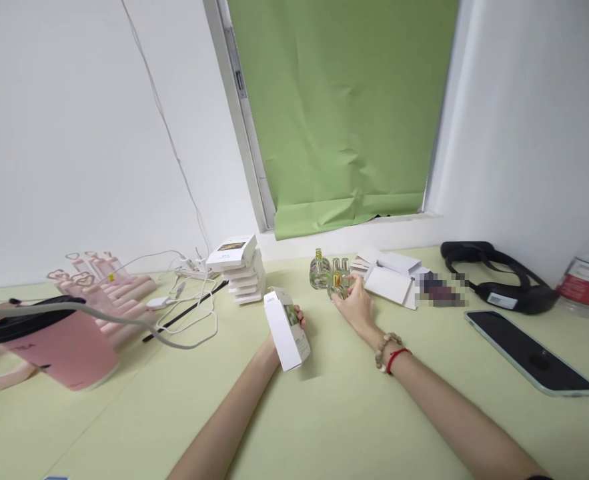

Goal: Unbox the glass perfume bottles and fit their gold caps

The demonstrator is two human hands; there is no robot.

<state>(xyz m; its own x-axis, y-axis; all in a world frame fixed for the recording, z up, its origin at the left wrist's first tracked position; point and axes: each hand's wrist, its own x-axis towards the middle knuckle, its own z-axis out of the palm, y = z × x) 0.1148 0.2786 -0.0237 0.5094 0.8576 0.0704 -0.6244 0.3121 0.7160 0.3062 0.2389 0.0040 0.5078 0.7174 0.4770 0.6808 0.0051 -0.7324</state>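
Observation:
In my left hand (301, 317) is a white carton (284, 333) with a printed picture on its side. The fingers wrap round its far side and much of the hand is hidden behind it. My right hand (357, 305), wearing a beaded bracelet and a red cord at the wrist, has thumb and finger closed about a small glass perfume bottle (337, 285) on the table. Just behind stand several more glass bottles (319, 272) with shiny tops. Left of these rises a stack of white boxes (244, 273).
Flattened white cartons (388, 283) lie right of the bottles. Farther right are a black headset (517, 293), a phone (531, 353) and a plastic bottle (588, 280). At left stand a pink cup (64, 347), pink tubes (124, 290) and white cables (194, 327).

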